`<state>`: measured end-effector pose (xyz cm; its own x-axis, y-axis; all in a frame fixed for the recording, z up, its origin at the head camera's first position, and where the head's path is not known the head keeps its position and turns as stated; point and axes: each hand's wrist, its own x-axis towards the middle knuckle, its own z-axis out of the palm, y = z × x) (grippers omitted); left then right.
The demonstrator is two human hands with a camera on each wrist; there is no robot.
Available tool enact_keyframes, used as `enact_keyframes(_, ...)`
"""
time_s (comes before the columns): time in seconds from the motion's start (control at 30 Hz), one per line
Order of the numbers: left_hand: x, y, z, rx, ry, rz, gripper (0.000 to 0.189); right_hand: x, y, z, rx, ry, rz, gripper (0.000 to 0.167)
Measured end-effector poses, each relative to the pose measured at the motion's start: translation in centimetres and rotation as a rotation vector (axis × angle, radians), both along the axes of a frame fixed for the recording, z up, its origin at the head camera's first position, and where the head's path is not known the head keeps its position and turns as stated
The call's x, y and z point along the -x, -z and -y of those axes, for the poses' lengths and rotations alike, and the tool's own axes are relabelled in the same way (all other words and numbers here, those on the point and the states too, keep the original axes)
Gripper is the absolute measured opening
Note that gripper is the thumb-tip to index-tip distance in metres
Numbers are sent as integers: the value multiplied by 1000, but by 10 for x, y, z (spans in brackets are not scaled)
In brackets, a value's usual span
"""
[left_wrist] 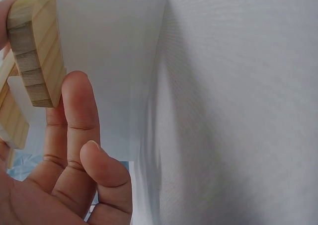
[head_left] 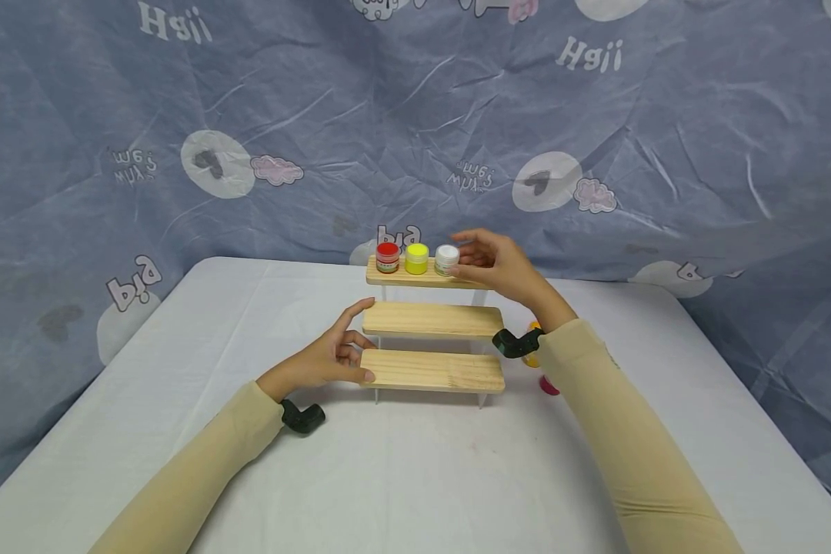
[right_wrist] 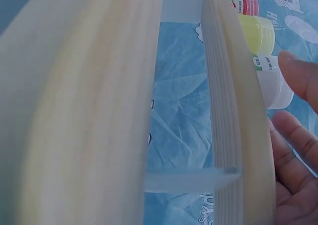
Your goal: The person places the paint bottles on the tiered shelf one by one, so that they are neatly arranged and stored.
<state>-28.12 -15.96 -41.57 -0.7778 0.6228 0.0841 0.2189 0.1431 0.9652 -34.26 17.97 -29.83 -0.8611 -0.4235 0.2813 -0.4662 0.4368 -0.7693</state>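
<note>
A three-tier wooden display stand stands on the white table. My left hand grips its left end, thumb on the lowest board and other fingers behind and below it, the index finger reaching to the middle board. A red jar, a yellow jar and a white-lidded jar stand in a row on the top board. At the right side of the white-lidded jar, my right hand has its thumb against or very near it, with the fingers spread apart.
Right of the stand, partly hidden by the right wrist, are an orange-yellow jar and a dark pink jar. A printed blue-grey cloth hangs behind the table.
</note>
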Motion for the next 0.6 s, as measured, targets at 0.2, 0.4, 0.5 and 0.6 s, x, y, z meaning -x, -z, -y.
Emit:
enact_keyframes(0.2, 1, 1, 0, -7, 9, 3, 122, -6, 3, -10, 74, -14, 9, 49)
enact_keyframes(0.4, 1, 1, 0, -10, 4, 6, 121, -13, 3, -23, 101, -5, 21, 45)
enact_keyframes(0.5, 1, 1, 0, -12, 3, 7, 121, -18, 4, -30, 119, 9, 27, 42)
enact_keyframes(0.6, 1, 1, 0, -9, 1, 9, 121, -23, 5, -37, 141, 28, 33, 39)
